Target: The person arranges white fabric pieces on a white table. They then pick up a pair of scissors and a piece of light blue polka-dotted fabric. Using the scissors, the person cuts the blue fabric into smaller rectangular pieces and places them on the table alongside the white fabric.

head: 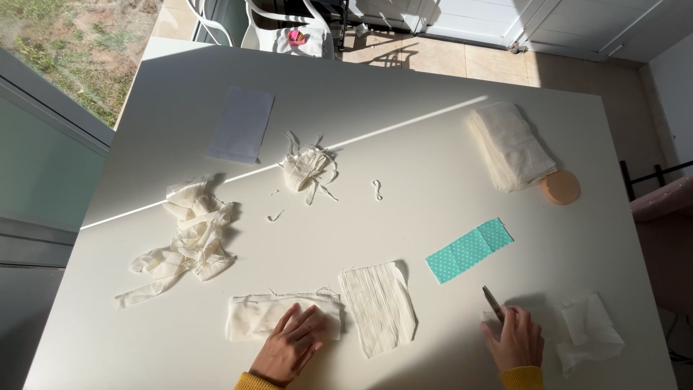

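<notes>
Cream cloth (253,316) under flat left hand (290,347); right hand (516,341) grips half-hidden scissors (494,303).

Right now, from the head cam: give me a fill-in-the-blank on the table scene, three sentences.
1. The left hand lies flat on a ____ coloured fabric piece.
2. The right hand holds a dark slim tool, just below the dotted ____ coloured fabric strip.
3. The round tan disc sits beside the ____ stack of cream fabric.

Missing words: cream; teal; folded
</notes>
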